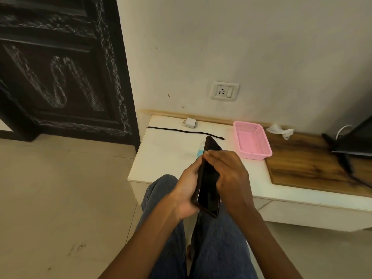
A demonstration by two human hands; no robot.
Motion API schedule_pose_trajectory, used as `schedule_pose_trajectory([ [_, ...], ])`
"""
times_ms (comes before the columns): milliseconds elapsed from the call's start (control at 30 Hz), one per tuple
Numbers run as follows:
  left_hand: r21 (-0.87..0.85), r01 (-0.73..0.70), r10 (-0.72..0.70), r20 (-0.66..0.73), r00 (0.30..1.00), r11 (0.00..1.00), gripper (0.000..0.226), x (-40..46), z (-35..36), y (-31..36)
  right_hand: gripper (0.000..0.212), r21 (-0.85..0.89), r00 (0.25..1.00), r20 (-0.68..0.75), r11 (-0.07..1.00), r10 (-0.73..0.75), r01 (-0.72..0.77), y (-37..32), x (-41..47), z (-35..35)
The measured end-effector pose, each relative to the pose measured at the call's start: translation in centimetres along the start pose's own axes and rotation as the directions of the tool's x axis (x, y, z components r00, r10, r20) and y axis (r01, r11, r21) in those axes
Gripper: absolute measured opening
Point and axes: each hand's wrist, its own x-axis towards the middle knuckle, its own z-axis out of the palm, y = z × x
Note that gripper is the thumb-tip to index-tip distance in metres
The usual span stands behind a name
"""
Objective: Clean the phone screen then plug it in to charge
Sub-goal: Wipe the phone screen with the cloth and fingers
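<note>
White low cabinet [161,158], both hands gripping flat glossy phone [208,178]

The phone [208,176] is a slim black slab with a dark, unlit screen, held near the centre of the frame and tilted so its long axis runs from lower centre up toward the upper middle, one long edge turned toward the camera. Above it, in the upper middle of the frame, a black charging cable [185,131] lies stretched nearly straight and unplugged across a white surface. Just above the cable sits a small white charger adapter [190,122], its pins pointing left. Higher still, a white wall socket [224,91] is empty.
</note>
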Motion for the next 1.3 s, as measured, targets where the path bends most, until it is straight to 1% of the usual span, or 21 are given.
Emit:
schedule_pose_trajectory([
  [33, 0.007, 0.002, -0.002, 0.009, 1.0, 1.0, 0.046, -0.5, 0.5, 0.2, 0.041, -0.003, 1.0, 0.017, 1.0, 0.02, -0.02, 0.1, 0.6, -0.2],
  [67, -0.027, -0.001, 0.002, 0.04, 0.999, 1.0, 0.045, -0.3, 0.3, 0.0, 0.04, -0.022, 1.0, -0.008, 1.0, 0.006, -0.006, 0.5, 1.3, -0.3],
  [167, -0.049, 0.0, 0.001, 0.017, 1.0, 0.999, 0.042, -0.9, 0.7, 0.3, 0.036, -0.03, 1.0, -0.003, 0.999, 0.019, -0.019, 0.0, 1.4, 0.0],
  [267, -0.106, 0.032, -0.034, -0.022, 0.999, 0.994, 0.04, -1.1, 0.4, 0.5, 0.044, 0.072, 1.0, 0.023, 0.997, 0.013, -0.015, -1.3, 0.1, 0.2],
  [333, -0.147, 0.018, -0.025, -0.049, 0.998, 0.989, 0.042, -0.8, -0.1, 0.6, 0.043, 0.134, 0.999, 0.032, 0.991, -0.004, 0.0, -1.9, -0.9, 0.0],
  [400, -0.134, 0.013, -0.024, -0.085, 0.996, 0.991, 0.049, -0.8, -0.2, 0.7, 0.042, 0.147, 0.998, 0.058, 0.989, -0.015, 0.006, -2.1, -1.4, -0.3],
  [467, -0.149, 0.018, -0.033, -0.096, 0.995, 0.989, 0.056, -0.4, -0.2, 0.5, 0.036, 0.14, 0.996, 0.088, 0.99, 0.002, -0.014, -1.7, -1.0, -0.6],
  [533, -0.158, 0.018, -0.03, -0.073, 0.997, 0.987, 0.054, -0.4, 0.3, 0.2, 0.031, 0.093, 0.992, 0.119, 0.995, 0.036, -0.047, -1.2, -0.1, -0.8],
  [600, -0.146, 0.013, -0.022, -0.061, 0.998, 0.989, 0.048, -0.5, 0.8, 0.2, 0.036, 0.055, 0.988, 0.144, 0.997, 0.051, -0.06, -0.6, 0.8, -1.0],
  [700, -0.163, 0.025, -0.035, -0.059, 0.998, 0.986, 0.052, -0.4, 0.7, 0.4, 0.046, 0.12, 0.983, 0.168, 0.988, 0.077, -0.098, -0.9, 1.1, -1.0],
  [733, -0.188, 0.029, -0.04, -0.056, 0.998, 0.982, 0.056, -0.4, 0.5, 0.5, 0.046, 0.138, 0.984, 0.167, 0.987, 0.063, -0.087, -1.2, 0.8, -1.0],
  [800, -0.206, 0.031, -0.05, -0.088, 0.995, 0.978, 0.062, -0.4, 0.2, 0.8, 0.039, 0.165, 0.988, 0.156, 0.986, 0.011, -0.037, -2.0, -0.1, -1.1],
  [867, -0.182, 0.03, -0.056, -0.137, 0.989, 0.983, 0.061, -0.5, 0.0, 1.2, 0.033, 0.176, 0.986, 0.156, 0.984, -0.05, 0.022, -3.0, -1.2, -1.1],
  [900, -0.172, 0.033, -0.06, -0.158, 0.986, 0.985, 0.059, -0.5, 0.0, 1.4, 0.034, 0.168, 0.984, 0.168, 0.985, -0.067, 0.038, -3.3, -1.6, -1.2],
  [967, -0.162, 0.034, -0.063, -0.178, 0.982, 0.986, 0.059, -0.5, 0.1, 1.5, 0.036, 0.176, 0.981, 0.183, 0.984, -0.063, 0.03, -3.5, -1.7, -1.2],
  [1067, -0.173, 0.037, -0.065, -0.155, 0.986, 0.984, 0.056, -0.3, 0.4, 1.3, 0.033, 0.217, 0.982, 0.186, 0.976, -0.026, -0.015, -2.9, -0.8, -1.3],
  [1167, -0.21, 0.036, -0.066, -0.14, 0.988, 0.977, 0.054, -0.1, 0.5, 1.3, 0.039, 0.204, 0.981, 0.193, 0.978, 0.006, -0.046, -2.6, 0.0, -1.2],
  [1233, -0.228, 0.028, -0.063, -0.145, 0.987, 0.973, 0.053, -0.1, 0.3, 1.7, 0.038, 0.209, 0.982, 0.189, 0.977, -0.006, -0.034, -3.1, 0.0, -1.0],
  [1300, -0.217, 0.007, -0.043, -0.161, 0.986, 0.976, 0.053, -0.2, -0.1, 2.1, 0.036, 0.219, 0.981, 0.184, 0.976, -0.057, 0.015, -3.6, -0.5, -0.9],
])
